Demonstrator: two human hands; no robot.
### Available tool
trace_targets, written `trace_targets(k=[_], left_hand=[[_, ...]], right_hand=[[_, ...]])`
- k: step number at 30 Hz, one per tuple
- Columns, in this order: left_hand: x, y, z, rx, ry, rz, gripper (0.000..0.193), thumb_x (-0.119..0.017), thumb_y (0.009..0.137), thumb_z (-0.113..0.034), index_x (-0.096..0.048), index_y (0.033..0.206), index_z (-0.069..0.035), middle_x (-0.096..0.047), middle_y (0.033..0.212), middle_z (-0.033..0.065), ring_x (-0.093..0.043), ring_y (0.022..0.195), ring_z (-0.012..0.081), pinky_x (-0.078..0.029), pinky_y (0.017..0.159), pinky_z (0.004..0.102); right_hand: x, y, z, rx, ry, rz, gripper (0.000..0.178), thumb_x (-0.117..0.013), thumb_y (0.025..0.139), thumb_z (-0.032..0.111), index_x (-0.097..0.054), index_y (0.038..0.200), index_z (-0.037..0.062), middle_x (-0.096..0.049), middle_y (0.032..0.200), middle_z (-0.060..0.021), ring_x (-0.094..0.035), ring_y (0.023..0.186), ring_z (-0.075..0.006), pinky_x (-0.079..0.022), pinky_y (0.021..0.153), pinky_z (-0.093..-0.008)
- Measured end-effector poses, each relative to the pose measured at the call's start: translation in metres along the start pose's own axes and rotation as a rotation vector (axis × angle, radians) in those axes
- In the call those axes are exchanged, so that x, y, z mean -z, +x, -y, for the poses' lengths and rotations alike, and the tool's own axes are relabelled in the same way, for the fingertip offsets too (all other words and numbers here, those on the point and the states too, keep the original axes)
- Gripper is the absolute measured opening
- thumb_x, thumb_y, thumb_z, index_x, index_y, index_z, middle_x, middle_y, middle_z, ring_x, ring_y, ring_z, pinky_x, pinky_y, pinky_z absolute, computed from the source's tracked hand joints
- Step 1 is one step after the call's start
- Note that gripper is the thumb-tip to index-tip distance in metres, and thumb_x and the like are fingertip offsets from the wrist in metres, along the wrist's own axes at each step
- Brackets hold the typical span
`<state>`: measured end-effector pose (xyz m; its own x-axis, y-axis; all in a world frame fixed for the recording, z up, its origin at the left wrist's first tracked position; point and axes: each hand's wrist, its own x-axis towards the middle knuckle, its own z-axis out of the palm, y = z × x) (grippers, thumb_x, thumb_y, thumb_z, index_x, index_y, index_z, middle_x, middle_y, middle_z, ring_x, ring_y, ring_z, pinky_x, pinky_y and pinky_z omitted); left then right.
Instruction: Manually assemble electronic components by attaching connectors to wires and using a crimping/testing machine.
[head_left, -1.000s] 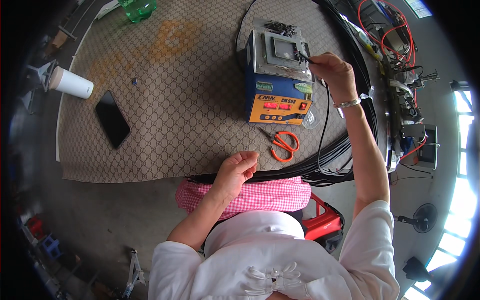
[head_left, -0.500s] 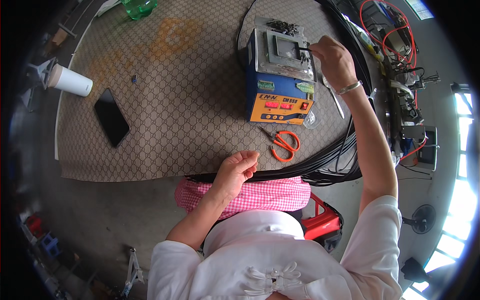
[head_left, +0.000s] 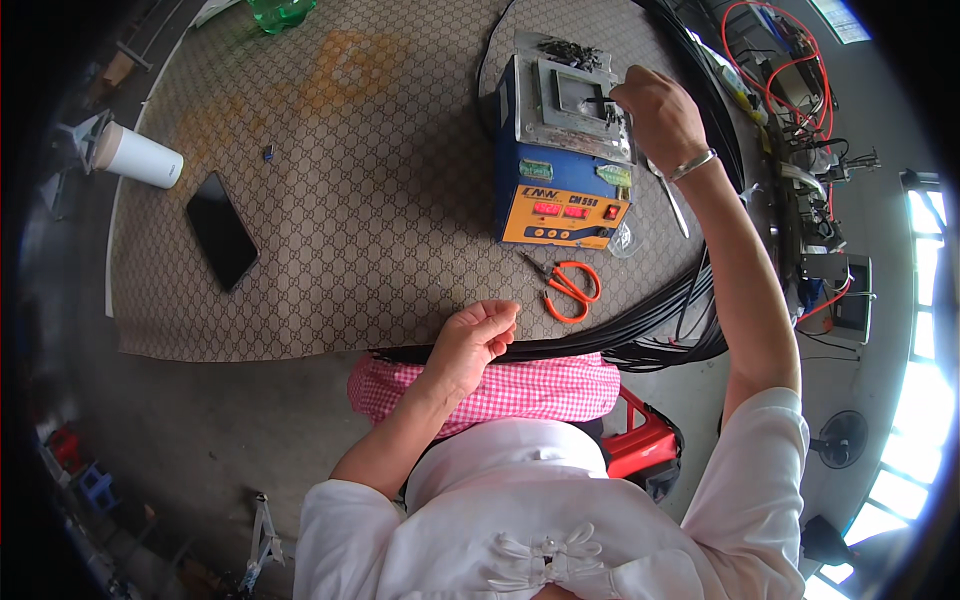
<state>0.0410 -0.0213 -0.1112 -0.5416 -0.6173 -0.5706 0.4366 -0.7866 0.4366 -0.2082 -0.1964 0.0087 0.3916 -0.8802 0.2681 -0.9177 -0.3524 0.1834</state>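
Note:
My right hand [head_left: 662, 118] is closed, its fingertips pinching a thin black piece [head_left: 598, 100] that reaches over the square well of a solder pot. The solder pot [head_left: 562, 180] is a blue box with an orange front, red lit displays and a metal top plate. Whether the black piece touches the metal in the well, I cannot tell. My left hand [head_left: 474, 340] is curled at the table's front edge, thumb against the fingers; anything inside it is hidden. Beyond it lie orange-handled cutters [head_left: 570, 290], with a bundle of black cable [head_left: 660, 335] along the edge.
A dark phone [head_left: 222, 232] and a white cup [head_left: 140, 156] are on the left of the patterned tabletop [head_left: 370, 250]. Dark scraps [head_left: 572, 52] lie behind the well. A slim metal tool [head_left: 670, 200] and a small clear dish [head_left: 622, 240] are by the pot's right side.
My right hand has shifted slightly left and up, carrying the black piece a little further over the well. My left hand stays in place.

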Motion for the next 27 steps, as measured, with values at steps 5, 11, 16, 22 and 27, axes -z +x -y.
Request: trace_targets(k=[5,11,16,22,27], left_hand=[[0.001,0.001,0.0,0.0,-0.007,0.002,0.009,-0.057,0.084,-0.013,-0.058,0.089,-0.005,-0.053,0.069,-0.0026,-0.048,0.062,0.0045,-0.037,0.056,0.0177],[0.001,0.0,0.001,-0.001,0.001,-0.001,0.01,-0.058,0.083,-0.014,-0.058,0.088,-0.005,-0.053,0.068,-0.0029,-0.048,0.062,0.0044,-0.037,0.056,0.0177],[0.0,0.0,0.001,-0.006,0.001,-0.004,0.01,-0.058,0.083,-0.014,-0.058,0.088,-0.005,-0.053,0.069,-0.0029,-0.048,0.061,0.0045,-0.037,0.056,0.0178],[-0.004,-0.006,-0.001,-0.023,0.0,0.037,0.011,-0.057,0.083,-0.013,-0.058,0.09,-0.005,-0.053,0.07,-0.0025,-0.049,0.062,0.0048,-0.037,0.057,0.0177],[-0.016,-0.013,-0.012,-0.085,0.013,0.041,0.012,-0.057,0.083,-0.012,-0.057,0.093,-0.004,-0.055,0.071,-0.0017,-0.05,0.063,0.0056,-0.039,0.06,0.0185]], right_hand=[[0.001,0.001,0.001,0.009,0.007,0.015,0.019,-0.051,0.068,-0.001,-0.063,0.08,0.008,-0.053,0.081,-0.0059,-0.054,0.087,-0.0245,-0.046,0.076,-0.0334],[0.001,0.002,0.003,0.011,0.005,0.027,0.019,-0.051,0.068,-0.001,-0.063,0.08,0.0077,-0.054,0.081,-0.0061,-0.054,0.087,-0.0244,-0.046,0.076,-0.0333],[0.003,-0.001,0.001,-0.019,0.049,-0.022,0.015,-0.052,0.07,0.0,-0.063,0.078,0.0057,-0.054,0.079,-0.0059,-0.055,0.085,-0.0249,-0.046,0.074,-0.034],[0.013,-0.019,0.001,-0.151,0.396,-0.135,0.012,-0.058,0.074,0.006,-0.064,0.083,0.0043,-0.06,0.077,-0.0064,-0.058,0.07,-0.022,-0.046,0.063,-0.031],[0.02,-0.05,0.023,-0.642,1.175,0.016,0.014,-0.061,0.077,0.007,-0.064,0.089,0.0002,-0.061,0.069,-0.0039,-0.054,0.058,-0.0073,-0.04,0.05,-0.0184]])
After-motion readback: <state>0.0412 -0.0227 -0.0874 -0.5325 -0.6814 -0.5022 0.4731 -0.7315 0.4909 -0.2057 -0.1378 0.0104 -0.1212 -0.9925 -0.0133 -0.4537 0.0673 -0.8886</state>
